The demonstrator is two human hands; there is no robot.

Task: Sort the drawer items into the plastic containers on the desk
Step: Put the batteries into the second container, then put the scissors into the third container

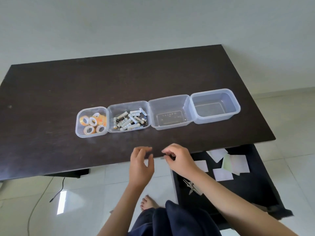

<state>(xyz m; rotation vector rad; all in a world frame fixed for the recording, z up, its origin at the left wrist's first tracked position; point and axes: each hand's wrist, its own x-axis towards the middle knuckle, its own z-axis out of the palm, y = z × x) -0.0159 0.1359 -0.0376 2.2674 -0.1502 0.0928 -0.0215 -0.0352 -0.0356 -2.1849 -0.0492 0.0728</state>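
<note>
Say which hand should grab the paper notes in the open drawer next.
Right, probably. The right hand hovers over the drawer, nearer the paper notes, though it seems to pinch something small. The left hand sits beyond the drawer's left edge.

Four containers sit in a row on the desk, well beyond the fingers: tape rolls leftmost, batteries next. Open drawer right of them holds paper notes.
</note>
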